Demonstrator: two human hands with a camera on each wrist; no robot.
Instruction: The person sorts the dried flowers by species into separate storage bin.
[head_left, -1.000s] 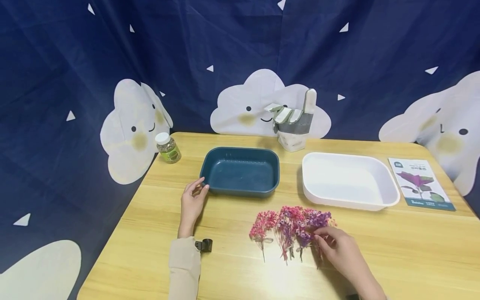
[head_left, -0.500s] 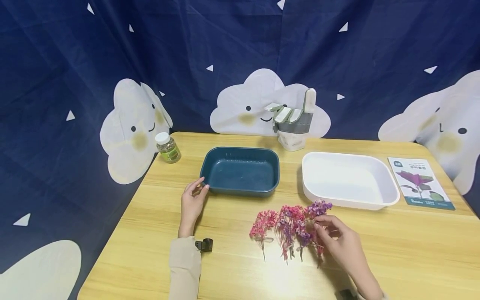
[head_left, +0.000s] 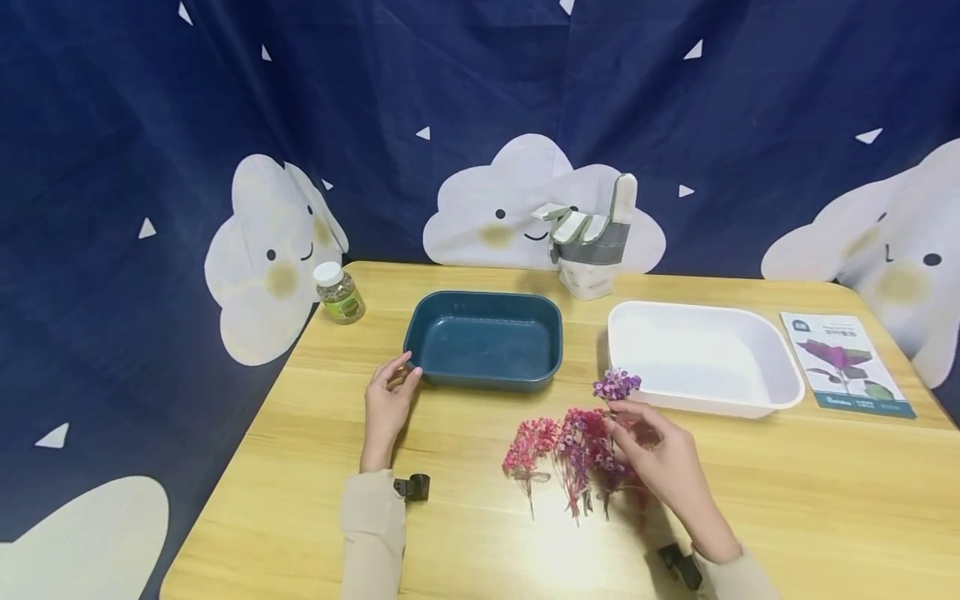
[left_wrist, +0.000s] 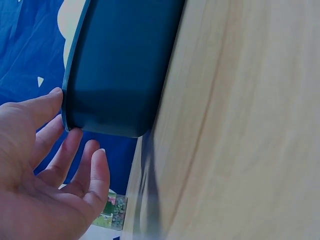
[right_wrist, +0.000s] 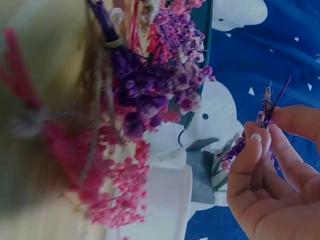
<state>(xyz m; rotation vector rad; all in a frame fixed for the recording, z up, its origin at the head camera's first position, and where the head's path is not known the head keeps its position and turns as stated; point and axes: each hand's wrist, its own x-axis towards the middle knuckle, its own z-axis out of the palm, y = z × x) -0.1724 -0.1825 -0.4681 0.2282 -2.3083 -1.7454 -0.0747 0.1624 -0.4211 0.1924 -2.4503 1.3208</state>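
Sprig (head_left: 617, 384), purple, lower right of centre, pinched by right hand (head_left: 663, 458); left hand (head_left: 388, 414), fingers loosely spread, touches teal tray (head_left: 483, 384). Step likely lifting sprig clear of bunches (head_left: 534, 443); next calls for light, steady pinch.

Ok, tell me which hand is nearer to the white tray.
Right. The right hand is just in front of the white tray, by its near left corner, pinching a purple sprig. The left hand is well to its left, at the teal tray's near left corner.
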